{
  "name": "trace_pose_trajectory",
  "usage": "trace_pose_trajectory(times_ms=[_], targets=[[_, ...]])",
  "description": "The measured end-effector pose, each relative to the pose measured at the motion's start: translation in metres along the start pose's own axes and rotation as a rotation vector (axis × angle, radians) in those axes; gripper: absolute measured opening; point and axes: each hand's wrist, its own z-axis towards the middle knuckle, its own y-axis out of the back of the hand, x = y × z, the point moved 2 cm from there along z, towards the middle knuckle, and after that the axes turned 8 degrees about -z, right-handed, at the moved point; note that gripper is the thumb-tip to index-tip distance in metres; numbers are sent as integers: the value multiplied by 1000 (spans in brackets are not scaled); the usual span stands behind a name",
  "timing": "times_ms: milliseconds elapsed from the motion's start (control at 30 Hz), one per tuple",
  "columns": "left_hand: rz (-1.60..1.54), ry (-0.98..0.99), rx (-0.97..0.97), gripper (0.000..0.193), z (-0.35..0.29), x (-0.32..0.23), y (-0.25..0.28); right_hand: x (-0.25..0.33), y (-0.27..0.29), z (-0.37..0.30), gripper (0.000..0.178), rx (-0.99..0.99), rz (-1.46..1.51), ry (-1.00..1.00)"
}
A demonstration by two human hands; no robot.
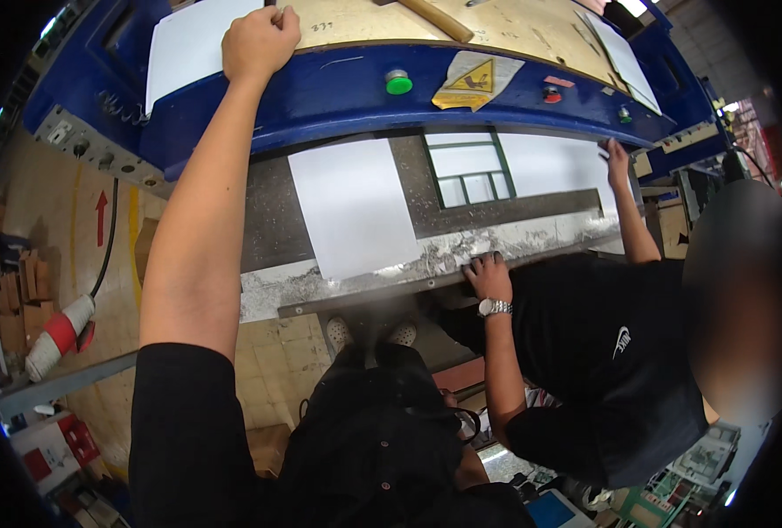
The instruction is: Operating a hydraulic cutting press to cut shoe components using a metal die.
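Note:
My left hand is stretched forward onto the top of a blue machine, at the right edge of a stack of white sheets. Its fingers are curled in, and what they hold, if anything, is hidden. Low at my right side, what seems to be my right hand shows only in a small dim part, its fingers unclear. Below the machine's front edge, a loose white sheet lies on the dark bed. To its right is a green-edged frame with several white panels.
A co-worker in black stands at right, one hand on the bed's front edge, the other by a white sheet. A wooden-handled tool lies on the machine top. A green button is on its front. A cable plug hangs left.

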Motion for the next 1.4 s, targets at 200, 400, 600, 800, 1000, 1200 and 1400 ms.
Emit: trace_pose_trajectory(times_ms=[200, 400, 600, 800, 1000, 1200, 1400], targets=[[-36, -5, 15, 41, -3, -9, 6, 36, 38, -9, 34, 29, -655, 21], [18, 66, 101, 41, -48, -16, 16, 32, 28, 5, 32, 168, -1174, 15], [31, 44, 63, 38, -81, -7, 14, 27, -4, 44, 30, 379, -1616, 21], [0, 77, 55, 39, -81, 0, 17, 54, -22, 81, 29, 551, -2081, -34], [-16, 95, 35, 38, -81, 9, 22, 70, -39, 93, 27, 596, -2186, -20], [-47, 87, 30, 38, -75, 8, 17, 72, -35, 95, 24, 606, -2189, -55], [-16, 98, 14, 38, -72, 8, 23, 72, -40, 67, 22, 610, -2195, -79]])
